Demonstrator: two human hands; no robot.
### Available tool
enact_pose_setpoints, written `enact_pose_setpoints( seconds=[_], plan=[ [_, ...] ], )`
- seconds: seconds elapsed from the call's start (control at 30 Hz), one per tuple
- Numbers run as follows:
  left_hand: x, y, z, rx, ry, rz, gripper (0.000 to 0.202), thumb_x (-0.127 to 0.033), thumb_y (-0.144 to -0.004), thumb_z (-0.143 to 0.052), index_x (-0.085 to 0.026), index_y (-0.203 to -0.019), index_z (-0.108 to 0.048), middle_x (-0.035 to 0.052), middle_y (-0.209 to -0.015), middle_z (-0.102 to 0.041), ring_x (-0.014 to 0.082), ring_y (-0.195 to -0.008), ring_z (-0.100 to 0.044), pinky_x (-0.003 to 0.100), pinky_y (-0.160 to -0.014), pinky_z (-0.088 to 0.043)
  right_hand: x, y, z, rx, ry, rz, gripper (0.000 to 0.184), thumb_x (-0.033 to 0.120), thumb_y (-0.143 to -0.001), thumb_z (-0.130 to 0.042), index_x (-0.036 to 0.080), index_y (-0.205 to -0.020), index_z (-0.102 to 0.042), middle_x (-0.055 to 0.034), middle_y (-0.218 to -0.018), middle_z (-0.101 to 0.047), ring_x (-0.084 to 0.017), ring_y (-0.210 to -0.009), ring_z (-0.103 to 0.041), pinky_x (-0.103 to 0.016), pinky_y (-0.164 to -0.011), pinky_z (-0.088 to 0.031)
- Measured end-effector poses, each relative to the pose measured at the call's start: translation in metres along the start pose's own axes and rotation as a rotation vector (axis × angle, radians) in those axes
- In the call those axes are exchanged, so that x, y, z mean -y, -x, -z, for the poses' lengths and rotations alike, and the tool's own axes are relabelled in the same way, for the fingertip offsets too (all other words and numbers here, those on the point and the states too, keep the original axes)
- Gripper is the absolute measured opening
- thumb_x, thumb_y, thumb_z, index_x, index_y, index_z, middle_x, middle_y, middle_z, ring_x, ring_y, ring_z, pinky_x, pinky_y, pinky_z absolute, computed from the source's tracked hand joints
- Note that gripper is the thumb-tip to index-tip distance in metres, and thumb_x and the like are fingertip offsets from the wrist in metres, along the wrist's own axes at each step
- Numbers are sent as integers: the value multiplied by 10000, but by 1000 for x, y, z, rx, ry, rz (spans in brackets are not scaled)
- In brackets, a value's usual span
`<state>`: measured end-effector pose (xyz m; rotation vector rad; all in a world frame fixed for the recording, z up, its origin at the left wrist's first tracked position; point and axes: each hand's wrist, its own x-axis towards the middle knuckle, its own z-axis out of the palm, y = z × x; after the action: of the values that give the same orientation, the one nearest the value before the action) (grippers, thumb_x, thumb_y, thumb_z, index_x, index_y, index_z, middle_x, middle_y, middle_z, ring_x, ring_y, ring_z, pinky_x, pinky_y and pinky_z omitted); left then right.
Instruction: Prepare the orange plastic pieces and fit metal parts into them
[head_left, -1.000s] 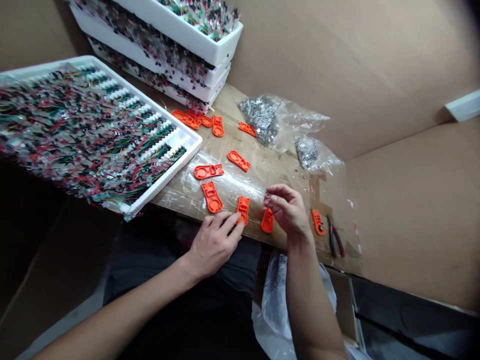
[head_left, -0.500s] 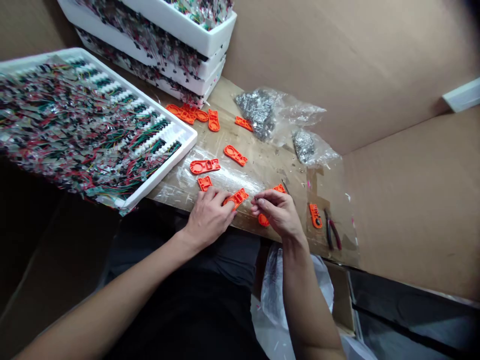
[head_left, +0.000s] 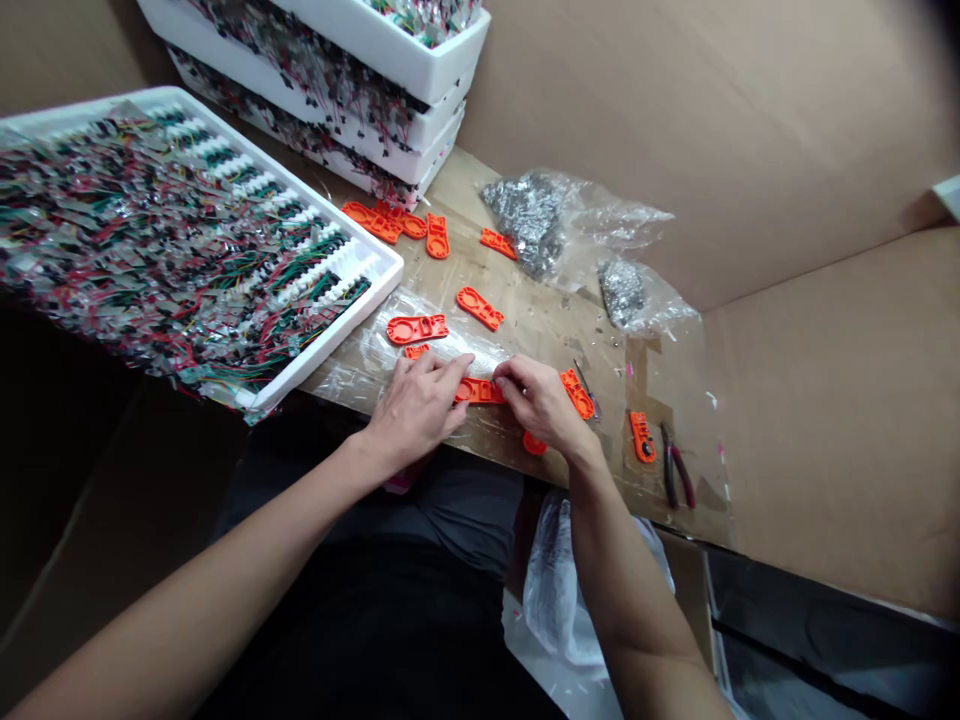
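Cardboard walls (head_left: 675, 130): behind the brown, taped workbench (head_left: 559, 325) and to your right
Bench: front edge just below your hands, surface running back to clear plastic bags of silvery bits (head_left: 525, 215)
Left hand (head_left: 416, 405): palm down, thumb and fingers gripping the left end of a slim orange plastic piece (head_left: 480, 391)
Right hand (head_left: 536, 400): fingers curled at its right end; I cannot tell whether they grip it
Orange piece: crosswise between your hands, near the edge

Smooth orange plastic part (head_left: 484, 391), glossy clear film (head_left: 484, 353)
Matt brown cardboard wall (head_left: 750, 130); crinkled, shiny plastic bag (head_left: 626, 222); smooth white tray (head_left: 385, 280).
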<state>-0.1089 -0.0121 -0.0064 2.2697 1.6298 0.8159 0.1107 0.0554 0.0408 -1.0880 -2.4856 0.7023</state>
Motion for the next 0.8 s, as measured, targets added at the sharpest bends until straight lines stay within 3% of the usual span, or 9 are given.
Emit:
enact_pose_setpoints(
  seconds=[0.13,0.33,0.7,0.8],
  plan=[
    [0,2,-2,12,35,22,673,-267,-989,-639,-137,-1597,-380,130,-1270,-760,308,-1222,-621,470,-1013,-415,2,-2,-1,52,83,40,158,183,-1062,-497,222,-934,-582,-48,-926,-626,-208,-843,-581,-325,-774,-436],
    [0,2,0,11,34,2,723,-261,-992,-643,-125,-1623,-319,122,-1306,-748,302,-1241,-619,457,-1010,-405,4,-1,-8,47,183,57,175,205,-1096,-454,220,-959,-562,-66,-955,-601,-216,-835,-566,-335,-774,-436],
    [-1,1,-1,27,-7,10,728,-269,-992,-638,-109,-1624,-316,159,-1268,-748,320,-1254,-621,447,-1009,-400,6,-2,-15,98,490,141,195,118,-1043,-464,222,-913,-566,-64,-883,-582,-210,-720,-463,-339,-647,-317],
    [-1,1,1,18,-4,0,727,-268,-988,-646,-103,-1616,-319,149,-1275,-747,315,-1254,-617,446,-1001,-401,9,-4,-9,136,455,143,214,126,-1043,-455,215,-891,-576,-54,-865,-584,-190,-679,-442,-334,-621,-294]
  ],
)
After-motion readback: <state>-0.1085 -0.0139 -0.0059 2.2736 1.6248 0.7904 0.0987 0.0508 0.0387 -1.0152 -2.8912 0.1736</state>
